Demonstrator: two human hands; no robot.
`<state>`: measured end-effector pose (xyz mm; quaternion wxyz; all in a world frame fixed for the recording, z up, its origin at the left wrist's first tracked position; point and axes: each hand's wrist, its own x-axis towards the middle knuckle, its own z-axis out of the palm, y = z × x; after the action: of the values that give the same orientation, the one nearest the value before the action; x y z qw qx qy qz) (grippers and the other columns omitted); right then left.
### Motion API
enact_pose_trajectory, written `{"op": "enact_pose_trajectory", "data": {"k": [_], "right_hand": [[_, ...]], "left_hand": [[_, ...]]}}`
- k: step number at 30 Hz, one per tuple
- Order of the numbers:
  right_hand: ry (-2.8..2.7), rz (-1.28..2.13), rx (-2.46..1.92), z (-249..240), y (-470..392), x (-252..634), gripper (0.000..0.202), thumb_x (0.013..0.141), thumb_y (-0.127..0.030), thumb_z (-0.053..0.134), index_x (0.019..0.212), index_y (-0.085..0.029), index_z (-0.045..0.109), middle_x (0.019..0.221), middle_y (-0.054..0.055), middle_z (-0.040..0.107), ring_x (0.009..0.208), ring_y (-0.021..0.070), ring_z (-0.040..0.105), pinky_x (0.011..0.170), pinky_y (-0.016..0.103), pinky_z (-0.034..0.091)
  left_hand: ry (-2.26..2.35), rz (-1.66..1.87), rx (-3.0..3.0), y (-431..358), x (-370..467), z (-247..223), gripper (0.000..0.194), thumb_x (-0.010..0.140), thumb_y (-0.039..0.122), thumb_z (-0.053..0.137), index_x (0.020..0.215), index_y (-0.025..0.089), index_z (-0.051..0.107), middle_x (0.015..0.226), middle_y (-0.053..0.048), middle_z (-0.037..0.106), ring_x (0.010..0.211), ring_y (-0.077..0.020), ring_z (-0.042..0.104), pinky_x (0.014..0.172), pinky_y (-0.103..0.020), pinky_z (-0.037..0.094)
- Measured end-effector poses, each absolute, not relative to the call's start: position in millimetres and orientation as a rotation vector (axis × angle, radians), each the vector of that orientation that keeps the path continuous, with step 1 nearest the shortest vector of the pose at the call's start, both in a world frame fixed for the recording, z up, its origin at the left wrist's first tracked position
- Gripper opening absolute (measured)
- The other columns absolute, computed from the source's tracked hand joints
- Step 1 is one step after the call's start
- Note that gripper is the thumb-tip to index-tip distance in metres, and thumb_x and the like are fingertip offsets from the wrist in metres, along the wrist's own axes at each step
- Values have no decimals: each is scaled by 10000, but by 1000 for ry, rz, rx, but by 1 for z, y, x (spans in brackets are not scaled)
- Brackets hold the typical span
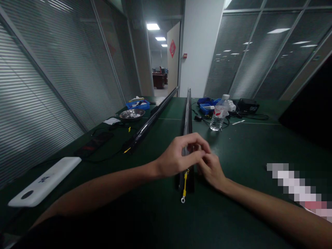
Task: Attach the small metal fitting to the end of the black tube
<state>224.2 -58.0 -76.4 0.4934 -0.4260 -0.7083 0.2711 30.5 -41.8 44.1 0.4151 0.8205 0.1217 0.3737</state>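
Both my hands meet over a long black rail (187, 119) that runs away from me along the table. My left hand (178, 155) arches across it, thumb and fingers curled together at the tips of my right hand (212, 169). Those right fingers are bent in a pinch at the rail's right side. Whatever lies between the fingertips is hidden. From the near end of the rail, below my hands, a short yellow wire (185, 185) sticks out toward me and ends in a ring terminal (183, 200).
A second black rail (147, 126) lies to the left on the green table (246, 152). Around it are a metal bowl (132, 114), a blue tray (137, 105) and a white case-like object (46, 181). On the right stand a water bottle (218, 116), blue bins (206, 108) and cables.
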Motion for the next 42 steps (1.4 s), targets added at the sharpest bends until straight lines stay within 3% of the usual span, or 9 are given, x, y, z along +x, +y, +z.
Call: {"op": "enact_pose_trajectory", "data": {"k": [3,7,9,13,20,33,42], "right_hand": [[-1682,648,-1038,-73,-57,222,338,1075,-428,560,856,-179,628,582,-53,519,466,104,503,456,220,407],[-1670,685,-1036,-71,-57,220,312,1067,-433,565,878,-192,625,620,-43,549,473,107,521,443,216,400],[-1668,716,-1037,-72,-57,220,317,1066,-445,562,883,-194,624,639,-40,556,473,106,525,444,216,407],[-1664,778,-1012,-71,-58,221,312,1062,-454,571,903,-191,624,663,-40,556,491,105,519,461,216,406],[-1683,963,-931,-65,-61,224,312,1071,-465,549,1086,-177,670,741,-20,606,516,100,517,484,217,422],[-1565,1134,-896,-70,-56,224,327,961,-496,709,971,-170,699,726,1,660,476,94,519,425,201,423],[-1580,1097,-912,-66,-58,222,331,924,-496,753,900,-173,688,661,-21,626,459,94,515,416,198,411]], "left_hand": [[612,922,2120,-17,20,-7,152,937,249,635,1011,123,677,769,13,544,623,-100,452,579,-212,366],[679,661,2095,-3,9,-47,317,959,351,654,1174,118,656,622,81,422,499,-79,362,486,-192,255],[662,539,2138,-2,8,-52,318,939,351,686,1151,114,683,591,84,418,479,-75,359,477,-194,230],[676,498,2194,0,12,-54,212,929,313,690,977,111,731,595,63,446,497,-68,373,496,-194,225],[647,494,2194,1,11,-55,215,950,314,661,976,110,725,555,79,386,471,-66,345,498,-193,219],[550,441,2293,9,8,-61,240,975,328,609,997,130,742,741,6,582,628,-115,487,588,-201,321],[536,480,2324,10,8,-61,206,957,297,604,975,127,720,733,18,531,639,-112,472,599,-206,322]]}}
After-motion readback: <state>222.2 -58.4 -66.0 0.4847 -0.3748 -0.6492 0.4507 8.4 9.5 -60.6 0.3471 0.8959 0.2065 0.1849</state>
